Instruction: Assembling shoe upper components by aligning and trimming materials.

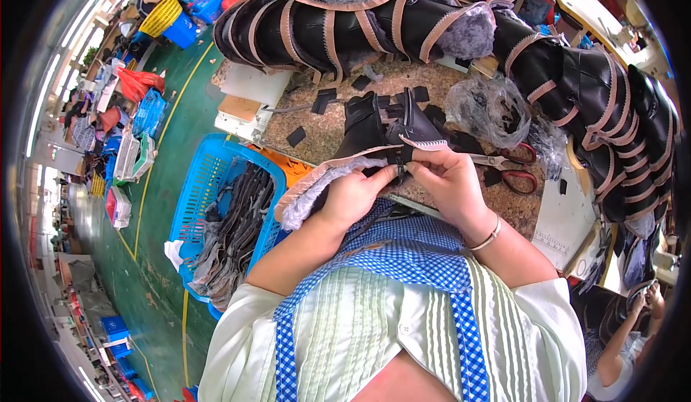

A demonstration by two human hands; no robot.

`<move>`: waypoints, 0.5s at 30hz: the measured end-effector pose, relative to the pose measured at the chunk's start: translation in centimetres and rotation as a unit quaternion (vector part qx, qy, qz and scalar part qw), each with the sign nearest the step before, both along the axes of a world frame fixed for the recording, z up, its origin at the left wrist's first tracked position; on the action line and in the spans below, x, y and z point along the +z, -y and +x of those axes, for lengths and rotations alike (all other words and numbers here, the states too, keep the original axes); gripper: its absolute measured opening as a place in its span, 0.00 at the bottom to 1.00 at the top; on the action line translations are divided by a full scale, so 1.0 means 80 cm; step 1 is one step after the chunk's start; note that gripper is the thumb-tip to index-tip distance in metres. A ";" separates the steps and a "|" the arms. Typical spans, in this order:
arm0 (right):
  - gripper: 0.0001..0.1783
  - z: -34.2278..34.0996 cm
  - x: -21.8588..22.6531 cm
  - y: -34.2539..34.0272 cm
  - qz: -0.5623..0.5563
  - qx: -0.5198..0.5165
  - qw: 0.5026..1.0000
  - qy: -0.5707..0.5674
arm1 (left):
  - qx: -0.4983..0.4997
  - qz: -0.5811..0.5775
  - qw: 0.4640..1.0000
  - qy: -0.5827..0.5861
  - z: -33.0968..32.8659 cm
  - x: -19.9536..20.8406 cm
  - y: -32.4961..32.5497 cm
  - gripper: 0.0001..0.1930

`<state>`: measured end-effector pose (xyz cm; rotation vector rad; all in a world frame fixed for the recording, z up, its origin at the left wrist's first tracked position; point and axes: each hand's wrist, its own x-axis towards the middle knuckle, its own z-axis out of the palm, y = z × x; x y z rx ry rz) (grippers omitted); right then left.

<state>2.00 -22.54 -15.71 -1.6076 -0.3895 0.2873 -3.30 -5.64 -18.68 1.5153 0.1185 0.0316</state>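
In front of my apron, a black leather boot upper (362,125) with a tan zigzag-cut edge and grey fur lining (324,187) lies partly on the worktable. My left hand (351,202) is closed on its near edge, with the furry side spread over the wrist. Opposite it, my right hand (455,186) pinches the same edge between thumb and finger. Both sets of fingertips meet at a narrow black strip (399,159), whose exact kind is too small to tell. Red-handled scissors (512,164) rest just right of my right hand.
Bundled boot uppers (309,35) line the table's (317,128) far side, and more (612,114) curve along the right. A clear plastic bag (479,110) lies near scattered black scraps (296,136). At left, a blue basket (193,208) holds dark strips above the green floor (162,258).
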 end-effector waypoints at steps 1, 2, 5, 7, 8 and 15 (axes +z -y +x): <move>0.06 -0.001 0.004 0.001 -0.015 0.003 1.000 -0.014 | 0.000 0.000 1.000 0.000 -0.001 0.000 0.000 0.14; 0.07 -0.001 0.006 0.002 -0.030 0.006 0.999 -0.029 | -0.001 0.017 1.000 -0.013 -0.001 -0.001 -0.001 0.14; 0.07 -0.002 0.003 0.001 -0.060 -0.011 0.998 0.005 | 0.001 0.019 0.999 -0.040 -0.001 -0.005 0.000 0.14; 0.06 0.000 -0.001 0.002 -0.066 -0.011 0.997 0.028 | 0.003 0.003 0.998 -0.055 0.000 -0.005 0.001 0.14; 0.06 0.000 -0.003 0.003 -0.073 -0.011 0.996 0.052 | -0.004 0.031 0.999 -0.041 0.001 -0.002 0.001 0.14; 0.08 -0.016 0.008 0.013 -0.271 -0.029 0.830 0.486 | -0.032 0.200 0.975 0.091 -0.001 -0.043 0.001 0.12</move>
